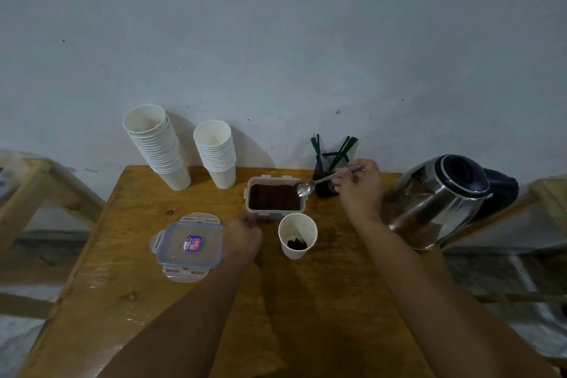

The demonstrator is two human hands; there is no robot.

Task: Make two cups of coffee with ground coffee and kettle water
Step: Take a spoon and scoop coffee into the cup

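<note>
Head view: a wooden desk (129, 255) fills the lower frame, against a pale wall.
Right hand: the right hand (360, 186), right of centre, pinches the handle of a metal spoon (319, 183); the spoon's bowl hangs over the right rim of the coffee container.
Left hand: the left hand (242, 236), at centre, rests on the desk with fingers curled under, holding nothing visible.
Coffee container: the open coffee container (276, 198), at centre, is full of dark grounds.
Cup: a paper cup (297, 235) stands just below the container, grounds in its bottom.
Lid: the container lid (188, 247) lies flat, left of the left hand.
Kettle: a steel kettle (445, 199) stands at the right.
Cup stacks: two cup stacks (159, 147) stand at the upper left of the desk.
Holder: a mesh holder (329, 172) with dark sticks stands behind the spoon.
</note>
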